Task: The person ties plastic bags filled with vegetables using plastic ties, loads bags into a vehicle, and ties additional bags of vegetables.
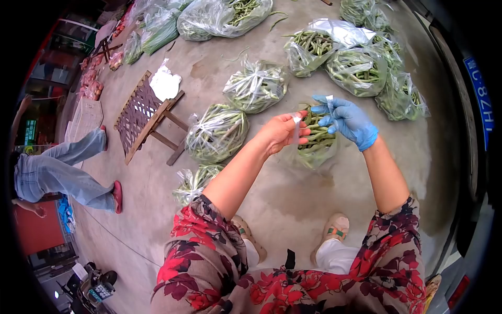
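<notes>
Between my hands a clear plastic bag of green beans (317, 140) is held above the concrete floor, beans showing at its mouth. My left hand (281, 133), bare, pinches the bag's edge on the left side. On the other side my right hand (349, 121), in a blue disposable glove, has its fingers curled round the opposite edge. Left of them, a knotted bag of beans (257, 87) and another full bag (217, 133) lie on the floor. A smaller bag (194, 183) is partly hidden behind my left forearm.
Several bean bags (361, 70) cluster at the upper right, near a parked vehicle with a blue plate (480, 99). A wooden stool (141, 115) with a woven seat lies left. A person in jeans (68, 166) walks at far left. A motorbike (90, 285) stands lower left.
</notes>
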